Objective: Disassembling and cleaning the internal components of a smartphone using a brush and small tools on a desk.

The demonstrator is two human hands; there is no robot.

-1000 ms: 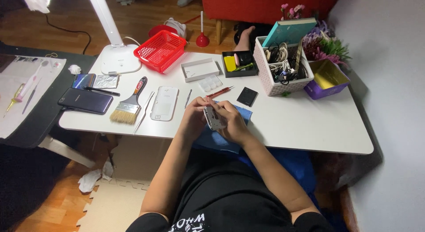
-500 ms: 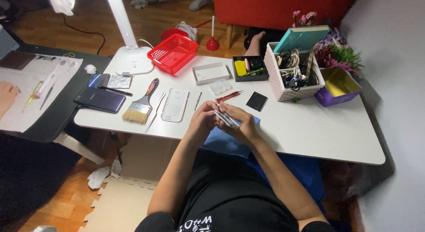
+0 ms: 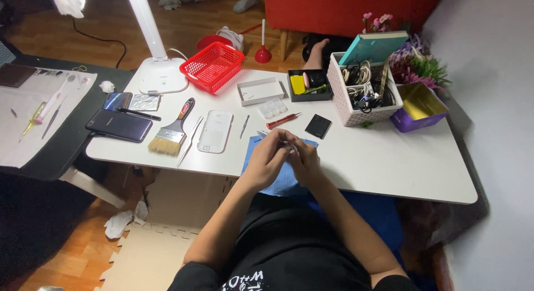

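Seen from above at a white surface [image 3: 389, 163]: left hand [image 3: 267, 160] and right hand [image 3: 303, 162] pressed together at centre frame, over a blue cloth [image 3: 253, 149] at the near edge. Both closed around a small flat device [image 3: 286, 145], perhaps a slim phone part, too hidden by fingers to tell for sure. Only a pale sliver showing above the knuckles, long axis apparently running from left to upper right of frame. Held between both palms, so neither hand nearer than the other.

Just beyond the hands, toward upper centre: a red-handled screwdriver [image 3: 282, 121], tweezers [image 3: 244, 126] and a small black square [image 3: 317, 126]. Left of centre: a white phone back cover [image 3: 215, 131], a paintbrush [image 3: 171, 131] and a dark phone [image 3: 119, 125]. Upper left: a red basket [image 3: 212, 66] beside a white lamp base [image 3: 161, 77]. Upper right: a white organiser box [image 3: 361, 93] full of cables.

Against half a second earlier: hands folded tighter, the striped face of the device then plainly visible, now mostly covered; hands over the same cloth.
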